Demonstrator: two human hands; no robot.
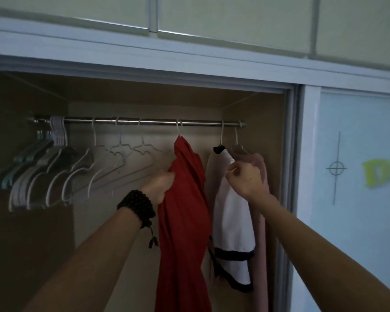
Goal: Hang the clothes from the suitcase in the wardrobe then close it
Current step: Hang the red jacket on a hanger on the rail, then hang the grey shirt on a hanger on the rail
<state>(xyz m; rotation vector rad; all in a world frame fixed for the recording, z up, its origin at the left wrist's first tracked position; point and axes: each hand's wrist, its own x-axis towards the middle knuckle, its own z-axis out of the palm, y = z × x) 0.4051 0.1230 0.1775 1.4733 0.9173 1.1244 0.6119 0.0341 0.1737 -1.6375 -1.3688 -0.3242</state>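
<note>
Clothes hang from the rail [144, 121] inside the open wardrobe [252, 140] — a red garment [185, 210] on a white hanger near the middle of the rail, a white garment with dark trim [232, 224] just to its right, and a pink garment [260, 199] beyond that, close against the wardrobe's right wall. All three fall with their long axis straight down from the rail. The left hand [161, 185], with a dark bead bracelet [136, 208] on its wrist, sits at the red garment's left edge, a little below the shoulder, and its fingers are curled into the cloth, gripping a fold. The right hand [244, 179] is up at the shoulder of the white garment, with thumb and fingers [232, 174] pinched narrow on the fabric; whether they also catch the hanger beneath cannot be told. The red garment thus lies to the right of the left hand and to the left of the right hand, between the two arms, so the left hand is the nearer one to settle it. Empty hangers [54, 167] crowd the rail's left end. The sliding door [347, 176] stands to the right, so closing looks not yet done, and the suitcase is out of view.
</note>
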